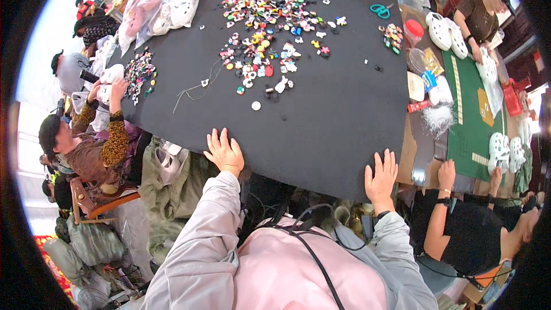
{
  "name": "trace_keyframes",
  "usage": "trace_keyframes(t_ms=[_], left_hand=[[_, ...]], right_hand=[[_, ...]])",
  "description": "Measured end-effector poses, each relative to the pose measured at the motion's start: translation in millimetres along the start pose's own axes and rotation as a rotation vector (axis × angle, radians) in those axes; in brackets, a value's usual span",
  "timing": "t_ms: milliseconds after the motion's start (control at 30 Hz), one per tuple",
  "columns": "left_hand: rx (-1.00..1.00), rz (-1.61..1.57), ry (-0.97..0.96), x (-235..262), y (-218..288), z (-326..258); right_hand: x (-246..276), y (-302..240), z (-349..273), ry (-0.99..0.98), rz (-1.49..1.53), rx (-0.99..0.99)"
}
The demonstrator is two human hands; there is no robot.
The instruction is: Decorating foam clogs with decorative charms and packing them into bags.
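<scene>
left hand: flat, fingers spread, palm down on the near edge of the black sheet; grips nothing
right hand: same, flat and open on the near right corner of the sheet, well apart from the left
black sheet: covers the bench; brown top shows just right of the sheet
charms: small coloured pieces heaped on the far half of the sheet, well beyond both hands
white disc: loose, nearest charm to the hands, mid-sheet
scissors: teal, far right corner of the sheet
white clogs: right of the sheet, by another person
step, judged: steadying or smoothing the sheet
do well: press evenly with both palms, slide slowly so the heap doesn't scatter; keep sleeves off loose pieces
</scene>
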State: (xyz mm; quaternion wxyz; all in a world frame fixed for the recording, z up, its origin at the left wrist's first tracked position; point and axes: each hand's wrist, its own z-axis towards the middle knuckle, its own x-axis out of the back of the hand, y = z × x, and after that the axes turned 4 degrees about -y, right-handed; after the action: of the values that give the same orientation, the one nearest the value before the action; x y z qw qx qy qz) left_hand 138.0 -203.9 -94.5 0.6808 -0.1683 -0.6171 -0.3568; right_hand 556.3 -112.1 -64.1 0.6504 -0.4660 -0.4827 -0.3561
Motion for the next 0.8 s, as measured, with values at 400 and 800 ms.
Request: trace_keyframes(t_ms=[400, 800], left_hand=[[-0.116, -0.114, -0.386, 45, -9, 25], [-0.451, 0.007, -0.310, 34, -135, 190]], right_hand=[[0, 0, 2, -0.031, -0.010, -0.041], [4, -13, -4, -0.197, -0.257, -0.179]])
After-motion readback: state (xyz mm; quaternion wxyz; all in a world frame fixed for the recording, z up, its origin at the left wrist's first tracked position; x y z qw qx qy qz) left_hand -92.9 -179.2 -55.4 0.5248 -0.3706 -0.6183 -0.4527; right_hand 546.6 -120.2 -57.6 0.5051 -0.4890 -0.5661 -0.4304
